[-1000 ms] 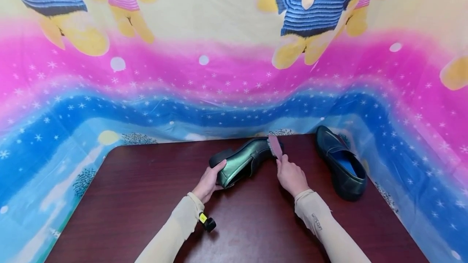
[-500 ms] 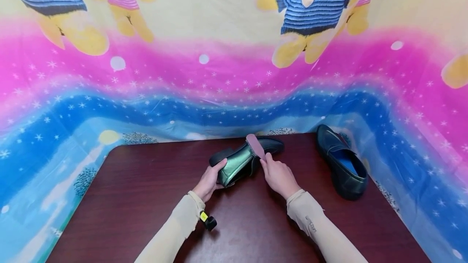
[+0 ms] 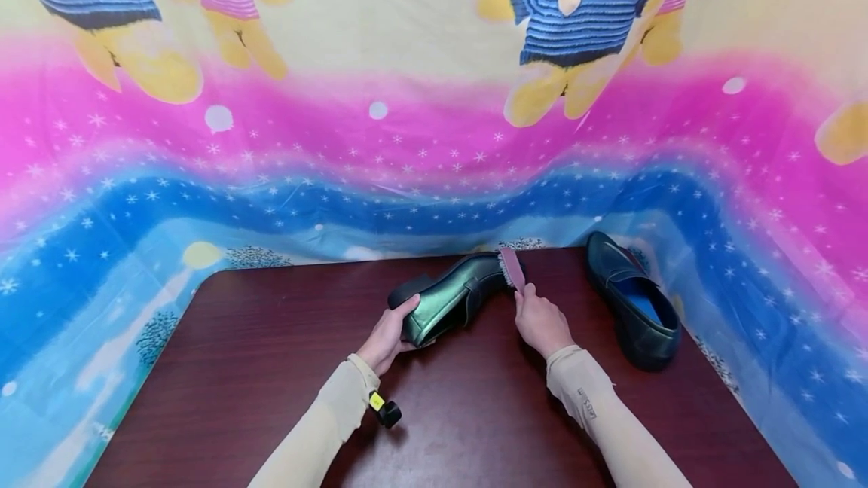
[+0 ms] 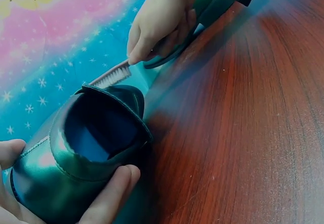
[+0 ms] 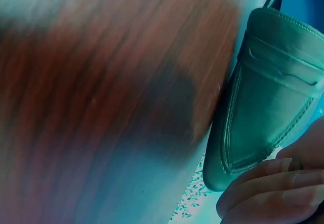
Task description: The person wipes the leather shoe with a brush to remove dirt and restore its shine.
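A dark green leather loafer (image 3: 439, 306) lies tilted on its side, its toe pointing to the back right. My left hand (image 3: 385, 337) grips it around the heel, thumb on one side and fingers on the other in the left wrist view. My right hand (image 3: 542, 322) holds a pink-backed shoe brush (image 3: 512, 269) by its handle. The brush's pale bristles (image 4: 112, 77) lie at the loafer's toe. In the right wrist view, the loafer's strap and stitched toe (image 5: 258, 117) show beside the curled fingers (image 5: 273, 193), which hide most of the brush.
A second dark green loafer (image 3: 634, 300) with a blue insole stands at the right side of the brown wooden table (image 3: 271, 367). A printed cloth (image 3: 407, 141) hangs close behind the table's back edge and along its sides.
The brush in my right hand went from the toe back to the loafer's middle, then forward to the toe again. My left hand and the loafer stay in place.
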Available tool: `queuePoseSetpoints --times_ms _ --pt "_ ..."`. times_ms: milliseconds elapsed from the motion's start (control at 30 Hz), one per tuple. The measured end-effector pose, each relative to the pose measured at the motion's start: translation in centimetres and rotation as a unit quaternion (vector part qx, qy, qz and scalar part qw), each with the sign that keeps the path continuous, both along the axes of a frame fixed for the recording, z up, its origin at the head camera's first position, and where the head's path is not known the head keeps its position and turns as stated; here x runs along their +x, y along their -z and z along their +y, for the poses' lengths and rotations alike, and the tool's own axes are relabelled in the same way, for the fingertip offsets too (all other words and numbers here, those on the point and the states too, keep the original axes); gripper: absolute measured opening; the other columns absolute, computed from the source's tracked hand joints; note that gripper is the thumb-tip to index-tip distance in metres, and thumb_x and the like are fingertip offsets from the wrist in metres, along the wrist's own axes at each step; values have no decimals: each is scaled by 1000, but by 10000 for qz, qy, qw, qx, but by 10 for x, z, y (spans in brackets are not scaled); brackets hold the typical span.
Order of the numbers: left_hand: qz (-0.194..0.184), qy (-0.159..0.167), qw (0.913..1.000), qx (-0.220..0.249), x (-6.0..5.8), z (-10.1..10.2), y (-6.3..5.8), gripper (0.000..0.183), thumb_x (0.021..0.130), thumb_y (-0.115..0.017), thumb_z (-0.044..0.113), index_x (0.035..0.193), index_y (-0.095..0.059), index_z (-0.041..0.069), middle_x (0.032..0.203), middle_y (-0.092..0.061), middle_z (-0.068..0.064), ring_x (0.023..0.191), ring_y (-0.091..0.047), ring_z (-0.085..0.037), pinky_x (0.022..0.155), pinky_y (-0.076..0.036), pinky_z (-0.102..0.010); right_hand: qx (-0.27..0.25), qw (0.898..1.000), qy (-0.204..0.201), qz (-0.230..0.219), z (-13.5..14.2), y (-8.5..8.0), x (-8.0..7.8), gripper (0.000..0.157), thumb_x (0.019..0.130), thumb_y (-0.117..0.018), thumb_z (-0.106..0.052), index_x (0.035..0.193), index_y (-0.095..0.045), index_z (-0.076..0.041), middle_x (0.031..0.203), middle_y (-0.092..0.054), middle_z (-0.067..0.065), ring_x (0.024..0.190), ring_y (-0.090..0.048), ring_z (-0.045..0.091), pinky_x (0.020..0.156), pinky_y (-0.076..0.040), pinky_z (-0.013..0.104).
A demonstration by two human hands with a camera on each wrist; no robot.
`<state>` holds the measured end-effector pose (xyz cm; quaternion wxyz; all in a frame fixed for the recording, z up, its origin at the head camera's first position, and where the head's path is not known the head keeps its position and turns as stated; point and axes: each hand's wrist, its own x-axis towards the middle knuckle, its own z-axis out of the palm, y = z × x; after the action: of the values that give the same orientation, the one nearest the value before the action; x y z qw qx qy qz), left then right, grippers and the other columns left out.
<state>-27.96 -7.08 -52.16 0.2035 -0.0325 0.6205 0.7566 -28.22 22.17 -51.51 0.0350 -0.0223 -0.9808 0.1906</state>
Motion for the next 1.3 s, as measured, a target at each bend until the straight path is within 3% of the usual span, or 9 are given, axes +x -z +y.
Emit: queuePoseSetpoints --times_ms 500,733,1000,1300 --pt "64 64 9999 -82 4 -1 -3 66 102 -57 55 145 -48 5 124 -66 -19 100 -72 -26 91 -60 -48 -127 9997 -5 -213 5 -5 1 29 112 -43 -29 114 -47 -1 78 -59 14 67 -60 30 67 -51 48" --pt "-15 246 9997 -58 6 -2 -3 68 104 -53 56 147 -46 4 131 -64 -20 104 -71 -26 95 -59 -48 -380 9992 -10 91 3 -9 6 27 111 -44 -28 111 -50 -2 75 -56 13 64 -57 28 65 -50 46" --pt "-119 173 9997 109 6 -4 0 70 105 -52 56 150 -43 3 138 -57 -23 108 -69 -28 98 -57 -51 -378 9980 -418 287 -21 -14 5 27 112 -43 -29 108 -49 -3 70 -55 11 60 -59 29 58 -47 45" --pt "-250 139 9992 282 4 -3 0 70 103 -55 56 150 -46 5 136 -60 -21 108 -70 -28 98 -57 -52 -306 9986 322 -269 4 3 -4 32 111 -41 -27 116 -49 4 89 -67 23 82 -69 42 76 -55 58"
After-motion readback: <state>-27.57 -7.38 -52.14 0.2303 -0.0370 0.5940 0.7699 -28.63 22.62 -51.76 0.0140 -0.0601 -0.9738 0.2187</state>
